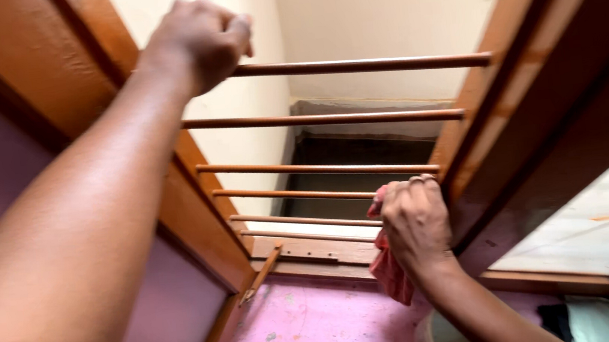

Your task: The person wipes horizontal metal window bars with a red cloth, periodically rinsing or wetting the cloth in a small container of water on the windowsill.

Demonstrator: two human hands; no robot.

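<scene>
The left hand (200, 42) is curled shut around the top bar (361, 65) of the window grille, near the left frame (196, 220); the grip reads as a brace. The bars look rigid, fixed at both ends and smooth, so they would take a firm pull. Each runs left to right across the opening, long axis level, stacked one below another. Below the lowest bar lies the pink sill (313, 325). The right hand (415, 220) has its fingers bunched tight on a red cloth (391, 275), pressed to a lower bar by the right frame (528, 72). The cloth is soft and light, hanging limp below the fist; how much of it is wadded inside the palm is hard to tell.
</scene>
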